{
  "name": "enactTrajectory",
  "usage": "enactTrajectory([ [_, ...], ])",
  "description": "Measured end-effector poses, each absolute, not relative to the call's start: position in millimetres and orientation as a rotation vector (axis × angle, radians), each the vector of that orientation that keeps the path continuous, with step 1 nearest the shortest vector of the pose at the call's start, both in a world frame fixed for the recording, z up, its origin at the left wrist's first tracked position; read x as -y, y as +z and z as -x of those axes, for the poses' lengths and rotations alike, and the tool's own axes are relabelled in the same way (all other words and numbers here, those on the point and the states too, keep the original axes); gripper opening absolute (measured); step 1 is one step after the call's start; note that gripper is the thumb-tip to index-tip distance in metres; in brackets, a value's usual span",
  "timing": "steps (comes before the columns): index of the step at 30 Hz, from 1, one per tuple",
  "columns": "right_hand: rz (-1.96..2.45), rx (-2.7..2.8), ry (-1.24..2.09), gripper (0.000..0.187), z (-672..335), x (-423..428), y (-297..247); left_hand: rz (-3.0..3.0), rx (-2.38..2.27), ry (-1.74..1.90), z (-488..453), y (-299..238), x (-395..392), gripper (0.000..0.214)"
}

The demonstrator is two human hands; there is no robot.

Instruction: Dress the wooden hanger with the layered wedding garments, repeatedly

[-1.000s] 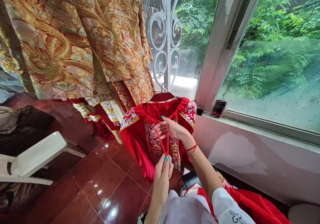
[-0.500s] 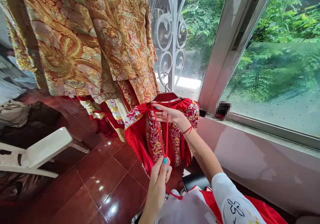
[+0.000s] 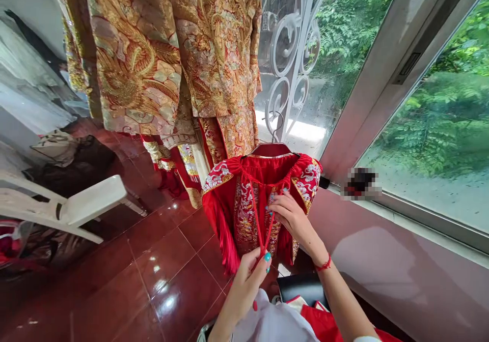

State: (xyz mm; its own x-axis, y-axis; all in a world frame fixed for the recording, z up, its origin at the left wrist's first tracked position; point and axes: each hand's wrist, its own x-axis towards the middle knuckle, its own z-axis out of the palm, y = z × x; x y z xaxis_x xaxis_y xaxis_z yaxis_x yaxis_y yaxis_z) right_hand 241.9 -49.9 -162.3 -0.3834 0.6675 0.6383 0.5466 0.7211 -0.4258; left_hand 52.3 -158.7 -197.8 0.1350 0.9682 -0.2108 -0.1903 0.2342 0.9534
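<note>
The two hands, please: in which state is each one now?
Left hand: closed, pinching red cords.
Right hand: half curled at one cord; grip cannot be told.

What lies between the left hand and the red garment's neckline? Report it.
In the head view, two red cord strands run from the left hand toward the neckline, the right hand at one.

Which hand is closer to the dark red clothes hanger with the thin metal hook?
The right. The right hand is just below the dark red clothes hanger, in front of the red embroidered garment; the left hand is lower and farther away, pinching thin red cords.
</note>
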Motion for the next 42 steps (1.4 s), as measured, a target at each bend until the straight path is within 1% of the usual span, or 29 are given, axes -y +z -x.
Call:
enactTrajectory([
  [3,0.838,2.121,0.175,0.038,-231.9,41.3,-158.1,-1.111,-1.082,0.988,-57.8,-184.0,146.5,0.052],
  [6,0.879,2.219,0.109,0.040,-215.2,37.3,-152.8,-1.235,-1.066,0.936,-67.3,-171.9,138.3,0.053],
  [11,0.927,2.386,0.018,0.045,-194.8,38.8,-154.2,-1.170,-0.993,0.917,-68.7,-157.4,137.8,0.061],
  [16,0.967,2.230,0.018,0.030,-191.9,36.9,-164.8,-1.203,-0.994,0.910,-47.8,-145.6,137.7,0.065],
  [18,0.986,2.203,0.040,0.031,-193.2,37.8,-167.8,-1.284,-1.093,0.978,-36.9,-141.8,135.5,0.063],
  [22,0.956,2.192,0.065,0.032,-195.9,43.2,-173.2,-1.477,-1.275,1.122,-18.2,-135.7,126.6,0.051],
  [24,0.982,2.154,0.051,0.034,-194.4,44.6,-176.1,-1.549,-1.267,1.139,-14.6,-133.1,121.0,0.051],
  [27,1.030,2.064,0.015,0.041,-191.1,45.0,-177.0,-1.586,-1.170,1.148,-15.6,-130.2,113.1,0.057],
  [29,1.021,2.066,0.046,0.044,-192.2,46.7,-172.9,-1.574,-1.128,1.185,-16.6,-131.2,107.7,0.057],
  [32,0.954,2.103,0.265,0.037,-201.8,53.5,-161.6,-1.563,-1.141,1.301,-14.4,-140.1,98.0,0.052],
  [35,0.913,1.983,0.434,0.029,-214.1,60.5,-152.7,-1.626,-1.216,1.318,-12.4,-151.3,87.0,0.045],
  [38,0.872,1.897,0.368,0.019,-220.8,63.0,-150.8,-1.843,-1.312,1.342,-17.7,-150.2,73.5,0.025],
  [40,0.840,1.941,0.271,0.020,-221.7,62.7,-151.6,-2.063,-1.236,1.294,-24.7,-139.9,60.8,0.034],
  [42,0.834,1.998,0.156,0.025,-221.1,61.9,-152.6,-2.246,-1.094,1.097,-32.1,-125.9,45.2,0.037],
])
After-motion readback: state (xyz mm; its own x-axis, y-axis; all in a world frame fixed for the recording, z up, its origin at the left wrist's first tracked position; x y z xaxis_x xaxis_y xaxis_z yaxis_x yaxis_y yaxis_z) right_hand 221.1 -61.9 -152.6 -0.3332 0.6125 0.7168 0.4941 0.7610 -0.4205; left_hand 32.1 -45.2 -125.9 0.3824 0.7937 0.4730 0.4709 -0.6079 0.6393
